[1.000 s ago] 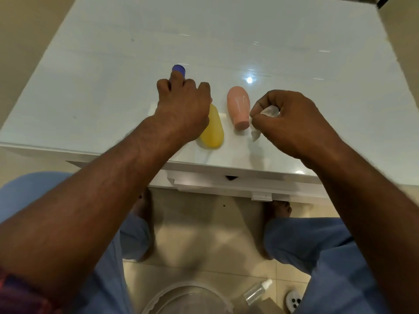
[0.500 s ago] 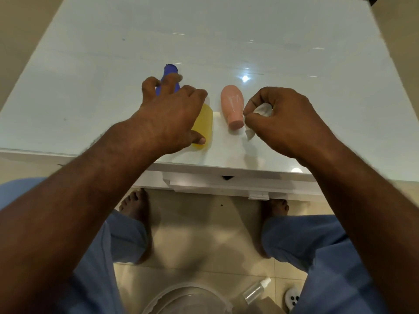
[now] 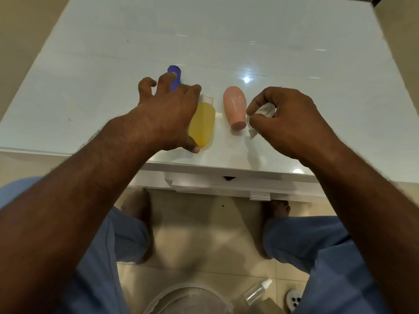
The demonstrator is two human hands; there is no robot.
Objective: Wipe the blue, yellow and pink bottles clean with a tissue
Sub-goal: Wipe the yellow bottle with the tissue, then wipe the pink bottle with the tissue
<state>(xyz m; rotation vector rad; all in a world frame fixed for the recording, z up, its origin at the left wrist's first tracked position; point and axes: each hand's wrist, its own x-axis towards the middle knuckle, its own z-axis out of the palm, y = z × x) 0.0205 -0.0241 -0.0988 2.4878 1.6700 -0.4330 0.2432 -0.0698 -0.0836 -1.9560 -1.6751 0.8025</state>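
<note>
Near the table's (image 3: 90, 53) front edge, the left hand (image 3: 167, 114) is hovering spread-fingered over the lengthwise-lying blue bottle (image 3: 175, 77), the right hand (image 3: 288, 118) pinching tissue (image 3: 266, 109).

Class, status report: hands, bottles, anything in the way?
Left hand open over blue bottle and yellow bottle. Right hand pinching tissue beside pink bottle. Nothing blocking.

Bare forearms (image 3: 95, 200), bare feet (image 3: 277, 206), loose light-blue trousers (image 3: 317, 250) over both knees
</note>
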